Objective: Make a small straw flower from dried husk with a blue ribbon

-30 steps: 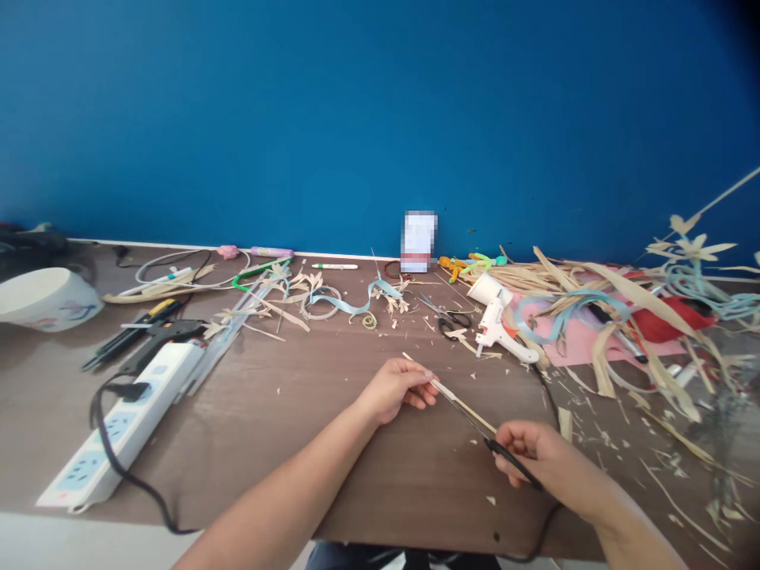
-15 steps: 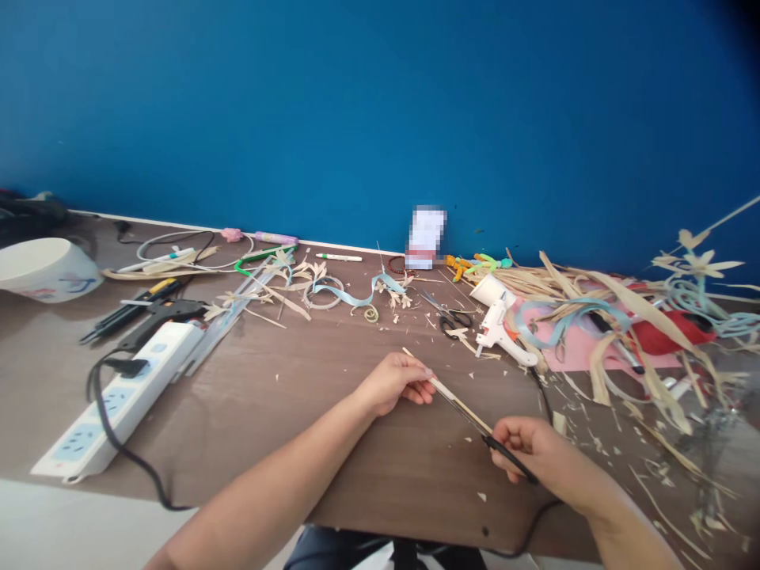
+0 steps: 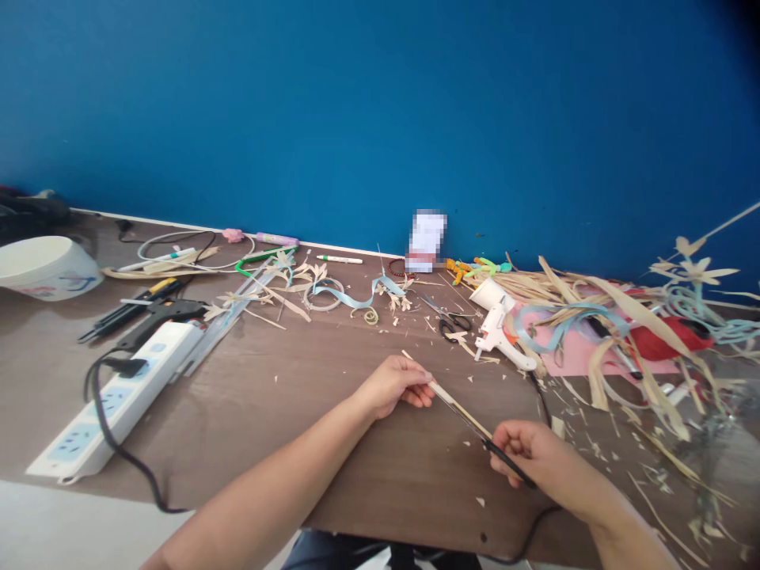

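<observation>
My left hand [image 3: 404,383] pinches a narrow, pale dried-leaf strip [image 3: 442,396] between thumb and fingers. One tip of the strip pokes out beyond the fingertips, while its other part slants down toward my right hand [image 3: 526,453]. Closed around the black handles of a pair of scissors [image 3: 507,461], my right hand points their blades up and left along the strip. Whether the blades are apart is too fine to make out. Both hands are above the near middle of the brown table [image 3: 344,483].
Right of the hands lie a white glue gun [image 3: 502,334], more scissors [image 3: 454,323], a pink sheet [image 3: 555,360] and many dried strips [image 3: 647,305]. To the left are a power strip [image 3: 119,404], a black glue gun [image 3: 160,321] and a white bowl [image 3: 51,269]. A blurred upright panel [image 3: 426,241] leans at the wall.
Both hands keep nearly the same pose on the strip and the scissors. The whole view has shifted slightly.
</observation>
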Demonstrator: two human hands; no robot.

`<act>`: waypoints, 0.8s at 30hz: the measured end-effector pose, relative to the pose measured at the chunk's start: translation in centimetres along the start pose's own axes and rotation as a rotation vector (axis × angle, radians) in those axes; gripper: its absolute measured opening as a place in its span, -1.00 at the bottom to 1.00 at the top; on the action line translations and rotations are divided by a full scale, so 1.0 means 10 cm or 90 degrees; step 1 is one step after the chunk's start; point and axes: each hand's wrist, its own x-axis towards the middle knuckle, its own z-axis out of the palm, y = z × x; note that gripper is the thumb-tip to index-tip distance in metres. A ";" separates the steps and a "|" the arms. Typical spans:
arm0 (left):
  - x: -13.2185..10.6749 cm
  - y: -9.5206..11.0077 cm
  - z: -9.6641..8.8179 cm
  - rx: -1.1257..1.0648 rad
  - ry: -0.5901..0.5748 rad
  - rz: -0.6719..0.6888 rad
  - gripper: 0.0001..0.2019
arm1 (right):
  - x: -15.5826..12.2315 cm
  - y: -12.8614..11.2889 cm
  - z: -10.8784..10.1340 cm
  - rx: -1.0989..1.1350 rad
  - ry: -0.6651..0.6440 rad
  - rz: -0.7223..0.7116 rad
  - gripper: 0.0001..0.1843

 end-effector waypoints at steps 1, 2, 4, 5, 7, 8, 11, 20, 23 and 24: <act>0.00 0.00 0.00 -0.002 0.001 0.001 -0.82 | -0.01 0.00 0.00 -0.004 0.000 0.001 -0.74; 0.01 -0.01 -0.01 -0.005 0.003 0.002 -0.81 | -0.02 0.01 0.01 -0.009 -0.001 0.002 -0.74; 0.01 -0.02 -0.01 -0.015 0.010 0.004 -0.80 | -0.07 0.05 -0.01 -0.020 0.000 0.005 -0.75; 0.01 -0.02 -0.02 -0.020 0.013 0.006 -0.79 | -0.10 0.09 -0.04 -0.022 0.009 0.006 -0.75; 0.02 -0.02 -0.02 -0.031 0.017 0.010 -0.77 | -0.18 0.21 -0.12 -0.015 0.070 -0.002 -0.75; 0.02 -0.02 -0.03 -0.038 0.019 0.014 -0.76 | -0.22 0.29 -0.18 -0.009 0.127 -0.006 -0.74; 0.02 -0.02 -0.03 -0.058 0.025 0.021 -0.75 | -0.35 0.57 -0.38 -0.041 0.344 0.021 -0.70; 0.01 -0.02 -0.01 -0.043 0.024 0.049 -0.78 | -0.47 1.02 -0.63 -0.368 0.532 0.272 -0.67; 0.01 -0.03 -0.02 -0.049 0.020 0.054 -0.80 | -0.40 1.10 -0.66 -0.427 0.539 0.242 -0.62; 0.01 -0.03 -0.02 -0.054 0.020 0.053 -0.80 | -0.38 1.12 -0.68 -0.444 0.543 0.229 -0.62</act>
